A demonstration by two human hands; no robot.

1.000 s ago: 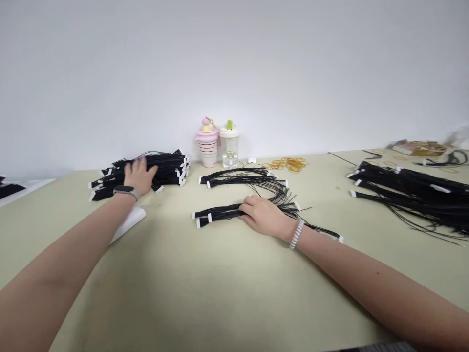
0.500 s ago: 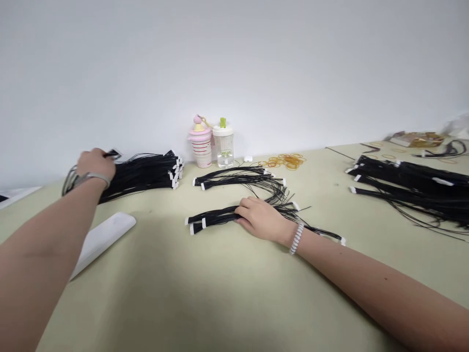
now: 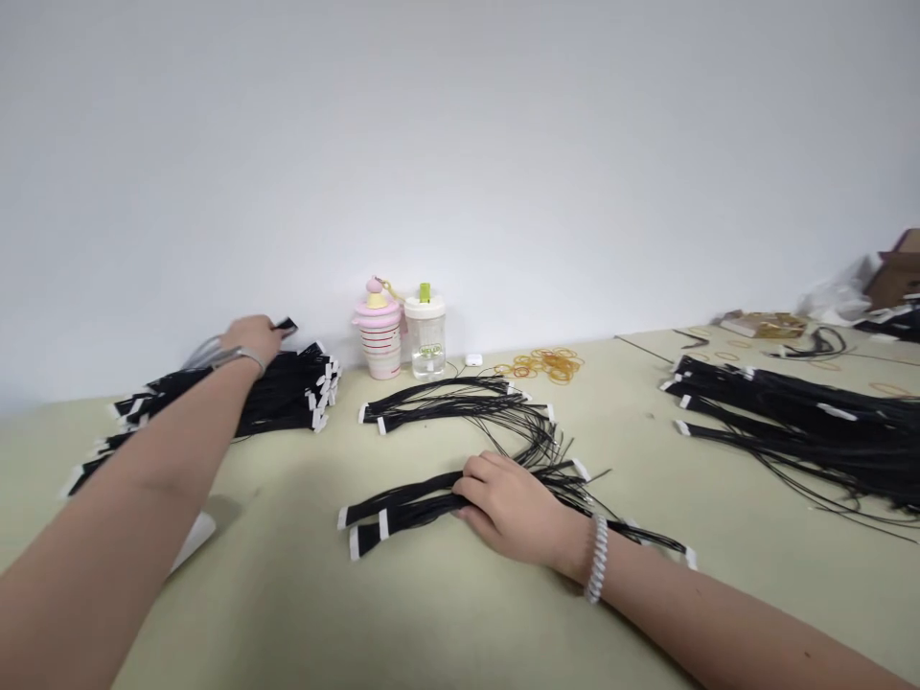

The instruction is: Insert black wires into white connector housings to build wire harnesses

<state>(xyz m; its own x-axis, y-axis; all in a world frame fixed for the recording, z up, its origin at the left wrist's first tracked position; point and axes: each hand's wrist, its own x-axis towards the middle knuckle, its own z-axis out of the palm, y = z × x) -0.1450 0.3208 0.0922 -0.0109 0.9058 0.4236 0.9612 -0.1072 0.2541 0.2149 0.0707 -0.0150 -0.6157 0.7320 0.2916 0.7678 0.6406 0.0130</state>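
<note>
My left hand (image 3: 251, 340) is closed on a black cable with a dark end poking out past the fingers, just above a pile of black wire harnesses (image 3: 284, 393) with white connectors. Most of the cable is hidden behind the hand and forearm. My right hand (image 3: 507, 508) rests on the table with its fingers closed round a small bundle of black wire harnesses (image 3: 409, 508). White connectors of this bundle stick out to the left. Behind that hand lies another small group of black harnesses (image 3: 446, 402), its loose wires curving toward the held bundle.
A pink-lidded cup (image 3: 379, 335) and a clear bottle (image 3: 427, 340) stand against the wall, beside yellow rubber bands (image 3: 550, 364). A big harness pile (image 3: 791, 422) lies at the right. A white object (image 3: 194, 539) is partly behind my left forearm.
My left hand has moved right across the harness pile, still holding the cable. My right hand stays on its bundle. The view has tilted up and turned slightly right.
</note>
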